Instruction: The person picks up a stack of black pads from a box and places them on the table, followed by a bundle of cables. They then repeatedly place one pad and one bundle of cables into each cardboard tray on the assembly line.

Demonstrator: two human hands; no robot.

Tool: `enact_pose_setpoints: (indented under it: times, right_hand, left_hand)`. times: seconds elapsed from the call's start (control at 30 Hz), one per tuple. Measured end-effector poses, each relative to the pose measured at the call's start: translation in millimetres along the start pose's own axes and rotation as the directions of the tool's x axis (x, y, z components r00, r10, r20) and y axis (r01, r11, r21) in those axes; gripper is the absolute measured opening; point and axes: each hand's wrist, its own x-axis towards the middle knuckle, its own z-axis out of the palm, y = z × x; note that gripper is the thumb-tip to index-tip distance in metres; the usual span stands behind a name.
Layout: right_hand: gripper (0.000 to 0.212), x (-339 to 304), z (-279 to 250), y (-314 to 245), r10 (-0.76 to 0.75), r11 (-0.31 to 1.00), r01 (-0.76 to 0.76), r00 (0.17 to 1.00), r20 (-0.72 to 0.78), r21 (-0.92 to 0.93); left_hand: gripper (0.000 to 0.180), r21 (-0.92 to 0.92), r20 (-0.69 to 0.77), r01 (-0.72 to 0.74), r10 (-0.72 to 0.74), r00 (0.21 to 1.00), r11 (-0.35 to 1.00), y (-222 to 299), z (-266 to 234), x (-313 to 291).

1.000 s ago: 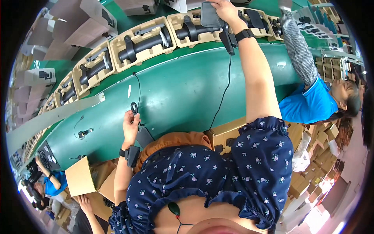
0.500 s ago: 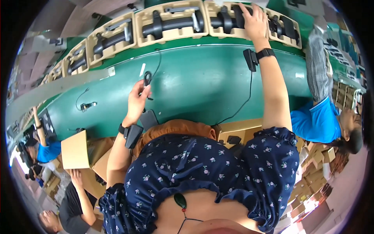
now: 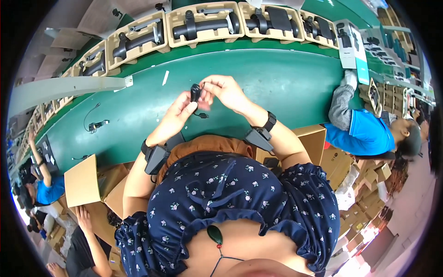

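Note:
My left hand (image 3: 177, 113) is closed on a small coiled black cable (image 3: 195, 93) above the green bench. A connector end hangs below the fingers. From the other side my right hand (image 3: 227, 93) meets it, thumb and forefinger pinched at the coil's upper edge; its other fingers are slightly blurred. Beyond my hands stands a row of beige moulded trays, among them a tray (image 3: 203, 41) with a black cylindrical device. The tray to its right holds a similar device and a flat black piece (image 3: 279, 19).
On the green bench (image 3: 258, 69) at the left lies another black cable (image 3: 97, 125). A grey metal arm (image 3: 69, 87) juts in over it. Open cardboard boxes, one at the left (image 3: 82, 182), flank me. At the right a co-worker in blue (image 3: 364, 134) reaches to a white-and-teal box (image 3: 350, 46).
My right hand has left the flat black piece in the tray and come back to the cable. My left hand has moved slightly right, still holding the cable.

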Motion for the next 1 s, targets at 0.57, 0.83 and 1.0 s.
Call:
enact_pose_setpoints:
  times: [0.57, 0.83, 1.0]
  right_hand:
    - [0.031, 12, -88, -73, -0.649, 0.382, -0.054, 0.695, -0.31, -0.922]
    - [0.033, 87, -164, -102, -0.425, -0.038, -0.502, 0.791, -0.44, -0.864]
    - [0.038, 141, -183, -77, -0.38, -0.142, -0.515, 0.817, -0.434, -0.845]
  left_hand:
    - [0.059, 0.769, -0.202, -0.191, 0.515, 0.833, 0.611, 6, -32, 20]
    - [0.037, 0.677, -0.469, 0.242, 0.154, 0.869, 0.695, -78, -63, -84]
    - [0.033, 0.649, -0.553, 0.329, 0.129, 0.823, 0.685, -99, -55, -124]
